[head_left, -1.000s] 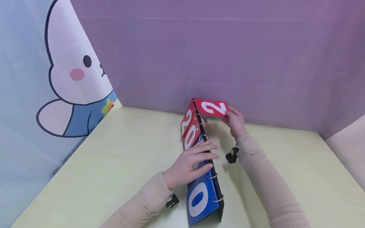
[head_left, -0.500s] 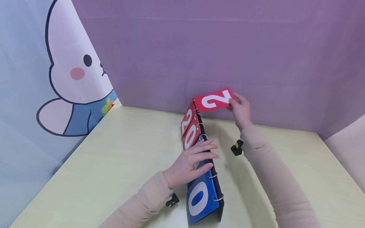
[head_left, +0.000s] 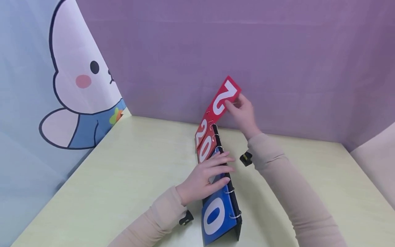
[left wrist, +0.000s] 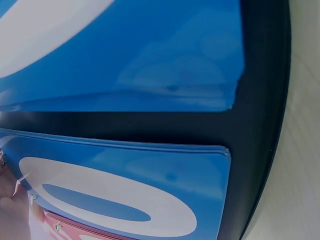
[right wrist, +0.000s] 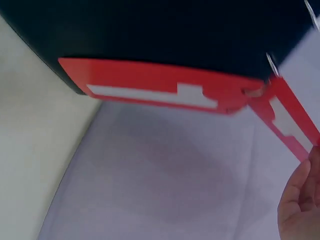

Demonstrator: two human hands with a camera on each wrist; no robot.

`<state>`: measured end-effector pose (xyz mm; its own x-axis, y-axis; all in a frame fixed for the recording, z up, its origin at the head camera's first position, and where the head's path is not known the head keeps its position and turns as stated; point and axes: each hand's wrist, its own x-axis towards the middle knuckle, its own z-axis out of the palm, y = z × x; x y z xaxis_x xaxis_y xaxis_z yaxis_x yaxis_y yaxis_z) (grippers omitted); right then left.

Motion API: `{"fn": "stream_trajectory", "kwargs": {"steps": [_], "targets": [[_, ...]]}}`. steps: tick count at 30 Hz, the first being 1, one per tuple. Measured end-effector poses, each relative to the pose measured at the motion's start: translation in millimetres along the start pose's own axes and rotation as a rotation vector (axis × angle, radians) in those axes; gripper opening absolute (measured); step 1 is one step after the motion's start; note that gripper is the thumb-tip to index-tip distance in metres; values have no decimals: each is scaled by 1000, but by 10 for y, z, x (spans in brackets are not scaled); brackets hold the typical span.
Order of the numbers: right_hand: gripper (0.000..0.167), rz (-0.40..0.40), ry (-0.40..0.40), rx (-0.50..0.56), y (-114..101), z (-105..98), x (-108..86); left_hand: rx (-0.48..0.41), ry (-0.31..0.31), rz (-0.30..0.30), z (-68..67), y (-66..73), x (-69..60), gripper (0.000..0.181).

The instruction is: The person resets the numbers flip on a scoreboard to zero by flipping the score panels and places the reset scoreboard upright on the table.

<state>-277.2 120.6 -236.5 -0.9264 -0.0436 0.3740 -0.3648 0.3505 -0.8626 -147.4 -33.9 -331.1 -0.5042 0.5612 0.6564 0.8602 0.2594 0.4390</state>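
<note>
A tabletop flip scoreboard [head_left: 236,203] with a black stand and ring-bound number cards stands lengthwise on the table. My right hand [head_left: 245,115] pinches a red number card [head_left: 216,97] showing a white 2, raised above the rings at the far end. My left hand [head_left: 205,178] lies across the middle of the scoreboard, its fingers extended over the top edge and covering part of a blue card. Red cards with 2 [head_left: 201,132] and 0 [head_left: 205,150] face left, while a blue 0 card [head_left: 214,216] is at the near end. Another red card [right wrist: 150,85] hangs behind in the right wrist view.
The pale table [head_left: 139,164] carries the scoreboard. A purple cloth [head_left: 172,61] rises close behind its far end, and a blue cloth with a cartoon animal [head_left: 83,89] hangs at the left.
My right hand has swung the red 2 card up from the right side, over the rings and leftward, so it now points upward. My left hand has stayed in place.
</note>
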Motion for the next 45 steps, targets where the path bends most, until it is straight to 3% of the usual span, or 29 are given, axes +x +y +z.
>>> {"fn": "stream_trajectory", "kwargs": {"steps": [4, 9, 16, 21, 28, 33, 45], "targets": [[39, -69, -102, -106, 71, 129, -70, 25, 5, 37, 9, -19, -9, 27], [46, -51, -200, -176, 145, 255, -137, 28, 8, 49, 4, -24, -11, 27], [42, -70, -213, -241, 177, 353, -146, 25, 6, 42, -14, -15, -23, 27], [31, -200, -202, -339, 194, 374, -124, 34, 11, 51, -12, -18, -23, 26], [25, -402, -236, -612, 171, 398, -131, 34, 12, 58, 3, -28, -30, 27], [21, -493, -286, -761, 115, 420, -122, 28, 13, 48, -4, -22, -36, 26], [17, -519, -355, -778, 121, 396, -116, 18, -2, 34, 9, -25, -36, 28]]}}
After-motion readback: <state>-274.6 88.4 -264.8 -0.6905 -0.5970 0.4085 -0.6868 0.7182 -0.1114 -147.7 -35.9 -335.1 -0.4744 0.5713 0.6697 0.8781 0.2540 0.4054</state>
